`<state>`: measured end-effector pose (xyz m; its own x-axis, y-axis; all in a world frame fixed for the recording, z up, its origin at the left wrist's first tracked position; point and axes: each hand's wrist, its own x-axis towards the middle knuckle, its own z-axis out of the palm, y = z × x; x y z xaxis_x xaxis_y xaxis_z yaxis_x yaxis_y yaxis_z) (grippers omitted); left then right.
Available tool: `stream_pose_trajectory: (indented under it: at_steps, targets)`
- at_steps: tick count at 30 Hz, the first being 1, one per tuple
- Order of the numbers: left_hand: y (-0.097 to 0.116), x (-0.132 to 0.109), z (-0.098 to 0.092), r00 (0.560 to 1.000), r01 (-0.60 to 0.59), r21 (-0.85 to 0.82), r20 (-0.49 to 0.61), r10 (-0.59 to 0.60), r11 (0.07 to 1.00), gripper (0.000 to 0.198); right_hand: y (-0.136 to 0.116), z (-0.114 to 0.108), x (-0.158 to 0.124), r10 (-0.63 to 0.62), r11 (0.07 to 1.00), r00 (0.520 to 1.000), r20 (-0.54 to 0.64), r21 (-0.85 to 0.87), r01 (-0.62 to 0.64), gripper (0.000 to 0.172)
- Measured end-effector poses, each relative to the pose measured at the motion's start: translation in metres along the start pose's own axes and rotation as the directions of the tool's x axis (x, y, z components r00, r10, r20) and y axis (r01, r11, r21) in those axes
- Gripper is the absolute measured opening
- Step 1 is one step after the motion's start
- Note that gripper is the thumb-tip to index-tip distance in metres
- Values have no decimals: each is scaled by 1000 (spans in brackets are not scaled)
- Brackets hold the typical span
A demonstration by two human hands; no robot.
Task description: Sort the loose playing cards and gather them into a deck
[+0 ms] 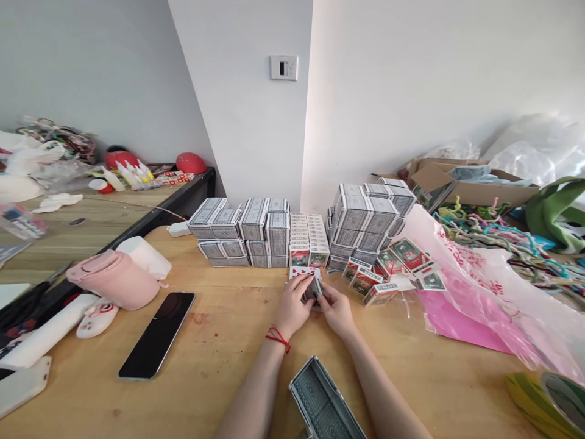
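Card pack (313,288) is held at dial centre, grasped in left hand's (295,308) and right hand's (337,309) grip; patterned blocks (255,221) already stacked, 10–11 o'clock; loose boxes (408,253) unstacked, 2–3.

Both the left hand (295,309) and the right hand (337,312) are bare, with slim fingers. Just behind the left hand, a bright red bracelet (278,339) of thin cord circles the wrist in several strands, its loose ends trailing on the inner side. The fingernails (315,295) look dark and glossy, probably polished, though they are too small here to be sure of the shade. Behind the hands, the left forearm (256,385) and right forearm (381,379) are bare and smooth, each tapering evenly toward its wrist.
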<state>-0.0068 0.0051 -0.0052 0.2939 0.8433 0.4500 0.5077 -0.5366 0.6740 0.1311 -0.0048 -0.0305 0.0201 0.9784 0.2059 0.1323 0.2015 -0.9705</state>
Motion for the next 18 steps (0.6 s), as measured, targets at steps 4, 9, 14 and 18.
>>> stream_pose_trajectory:
  at_steps: [4,9,14,18]
  targets:
    - [1,0,-1,1000,-28,29,-10,28,999,56,2,-2,0,13,999,1000,1,-40,-13,40]
    - [3,1,-4,996,-87,47,24,85,995,53,-3,-4,-1,23,998,999,24,-53,-22,35]
    - [9,2,-4,993,-105,38,49,103,994,54,-9,-3,-1,130,978,990,46,159,-135,30]
    - [15,2,-1,999,-33,-68,28,35,997,56,-14,-5,2,211,933,976,49,288,-216,30]
